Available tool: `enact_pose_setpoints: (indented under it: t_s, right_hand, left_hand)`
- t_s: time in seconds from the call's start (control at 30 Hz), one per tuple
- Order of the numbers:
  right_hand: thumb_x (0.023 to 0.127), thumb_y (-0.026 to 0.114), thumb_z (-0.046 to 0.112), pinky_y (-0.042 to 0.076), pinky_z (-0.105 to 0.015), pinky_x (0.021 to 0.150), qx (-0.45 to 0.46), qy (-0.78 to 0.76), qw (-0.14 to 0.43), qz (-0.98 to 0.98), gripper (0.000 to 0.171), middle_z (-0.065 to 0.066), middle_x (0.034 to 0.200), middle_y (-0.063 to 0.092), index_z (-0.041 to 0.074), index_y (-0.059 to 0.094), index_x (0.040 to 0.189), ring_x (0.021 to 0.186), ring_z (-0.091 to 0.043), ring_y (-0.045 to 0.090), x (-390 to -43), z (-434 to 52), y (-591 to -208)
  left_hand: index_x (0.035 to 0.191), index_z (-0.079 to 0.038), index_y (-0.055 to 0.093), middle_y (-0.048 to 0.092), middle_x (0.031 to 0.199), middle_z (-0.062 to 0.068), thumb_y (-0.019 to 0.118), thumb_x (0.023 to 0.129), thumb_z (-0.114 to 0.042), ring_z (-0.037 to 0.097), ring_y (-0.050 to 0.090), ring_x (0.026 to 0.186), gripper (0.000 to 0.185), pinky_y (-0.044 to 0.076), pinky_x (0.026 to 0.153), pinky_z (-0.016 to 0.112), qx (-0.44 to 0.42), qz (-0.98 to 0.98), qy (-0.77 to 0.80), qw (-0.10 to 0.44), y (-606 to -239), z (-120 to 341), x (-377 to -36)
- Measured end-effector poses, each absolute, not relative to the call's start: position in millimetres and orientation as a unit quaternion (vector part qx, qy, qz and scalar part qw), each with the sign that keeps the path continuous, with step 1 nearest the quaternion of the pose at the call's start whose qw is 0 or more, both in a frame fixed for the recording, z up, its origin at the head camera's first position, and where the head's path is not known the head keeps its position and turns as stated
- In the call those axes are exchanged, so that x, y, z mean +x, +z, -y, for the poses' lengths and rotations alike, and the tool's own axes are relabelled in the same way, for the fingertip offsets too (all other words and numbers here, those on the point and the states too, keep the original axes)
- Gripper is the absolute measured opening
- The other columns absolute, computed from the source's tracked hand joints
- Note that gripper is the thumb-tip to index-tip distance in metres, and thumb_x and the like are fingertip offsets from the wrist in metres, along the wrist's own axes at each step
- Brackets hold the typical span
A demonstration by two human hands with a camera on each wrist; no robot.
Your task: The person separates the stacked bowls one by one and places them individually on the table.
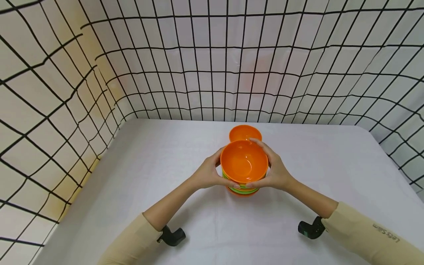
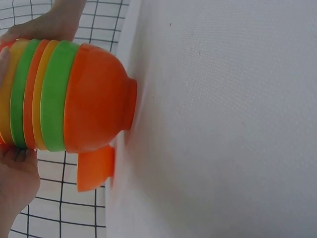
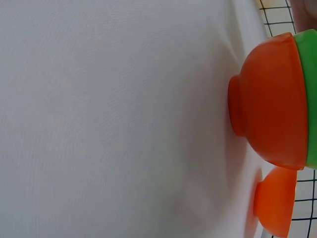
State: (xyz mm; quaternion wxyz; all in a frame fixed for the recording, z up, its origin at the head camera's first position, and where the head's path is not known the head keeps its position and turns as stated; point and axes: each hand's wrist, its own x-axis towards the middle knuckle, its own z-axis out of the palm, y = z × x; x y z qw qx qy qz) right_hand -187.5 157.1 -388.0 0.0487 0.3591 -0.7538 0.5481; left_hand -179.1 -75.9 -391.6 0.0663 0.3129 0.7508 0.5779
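A stack of nested bowls point(image 1: 244, 162) in orange, green and yellow stands upright near the middle of the table, an orange bowl on top. My left hand point(image 1: 208, 173) grips its left side near the top, with the thumb across the front. Opposite it, my right hand point(image 1: 276, 171) holds the right side, thumb also in front and fingers round the back of the rim. In the left wrist view, the lowest orange bowl point(image 2: 99, 99) has its foot right at the tabletop. Just behind the stack sits a separate orange bowl point(image 1: 244, 131), partly hidden by it.
A white-covered table point(image 1: 165, 147) spreads around the bowls. Black netting point(image 1: 208, 59) over white sheeting rises along its back and sides. Black wrist devices point(image 1: 172, 236) hang below both sleeves, close over the table.
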Motion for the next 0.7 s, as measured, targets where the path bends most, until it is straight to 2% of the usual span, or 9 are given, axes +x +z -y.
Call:
enact_pose_setpoints:
  t_s: [0.23,0.57,0.7]
  right_hand:
    - [0.051,0.086,-0.002,0.050,-0.023,0.089,0.355,0.575,0.045,0.735,0.108,-0.011,0.133,0.045,0.008,0.030,0.142,0.114,-0.014,0.050,-188.1,-160.2,-376.6]
    - [0.053,0.083,-0.009,0.050,-0.020,0.086,0.346,0.591,0.061,0.726,0.106,-0.005,0.133,0.044,0.003,0.028,0.142,0.113,-0.015,0.048,-189.4,-168.7,-352.7]
    - [0.053,0.082,-0.010,0.050,-0.020,0.086,0.338,0.594,0.063,0.727,0.105,-0.005,0.134,0.044,0.001,0.027,0.142,0.113,-0.015,0.048,-188.4,-170.6,-350.7]
  left_hand:
    - [0.141,-0.020,0.034,0.046,0.137,-0.004,0.086,0.063,-0.012,0.012,0.042,0.126,0.094,0.034,0.108,0.032,0.312,-0.755,0.574,0.064,-389.3,75.9,-178.8]
    - [0.141,-0.022,0.033,0.043,0.138,-0.009,0.087,0.061,-0.027,0.008,0.041,0.126,0.098,0.033,0.108,0.028,0.315,-0.765,0.559,0.063,-387.5,77.5,-180.9]
    - [0.142,-0.023,0.031,0.041,0.140,-0.009,0.087,0.061,-0.024,0.008,0.039,0.127,0.098,0.032,0.109,0.028,0.308,-0.771,0.554,0.069,-387.0,77.0,-181.0]
